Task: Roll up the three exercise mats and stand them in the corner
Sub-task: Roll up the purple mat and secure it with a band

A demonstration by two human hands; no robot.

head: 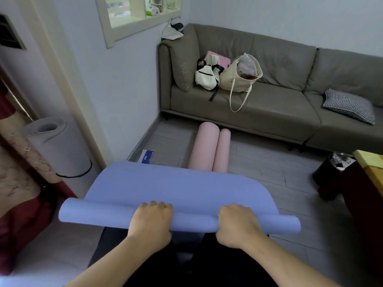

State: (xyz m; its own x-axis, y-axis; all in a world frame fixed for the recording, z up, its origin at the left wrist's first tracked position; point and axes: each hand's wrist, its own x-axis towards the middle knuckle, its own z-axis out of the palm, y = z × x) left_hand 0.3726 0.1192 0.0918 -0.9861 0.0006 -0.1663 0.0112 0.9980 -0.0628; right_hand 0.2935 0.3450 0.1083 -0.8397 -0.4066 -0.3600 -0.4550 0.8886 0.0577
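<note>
— Head view first: what were the hands doing?

— The left hand [152, 219] and the right hand [237, 223] both gripped the rolled part of the blue mat [178, 187], fingers curled over the top of the roll, knuckles up. The roll lay crosswise just in front of the person's dark-clad legs, and the unrolled stretch of the mat ran away from it over the floor [259, 168], ending in a rounded corner.

— And the other mats?

— The pink mat [209, 148] lay on the floor beyond the blue one's far edge, rolled from both ends into two tubes touching side by side, one end close to the sofa [279, 96]. The grey mat [60, 146] stood upright, rolled, at the left by the door frame, a black band round its lower part.

— Any writing you could read?

— None. A white and blue packet [147, 156] lay on the floor by the wall, its print too small to make out. On the sofa sat a white backpack [207, 74], touching a woven tote bag [242, 76], and a checked cushion [349, 105] lay well apart to the right.
</note>
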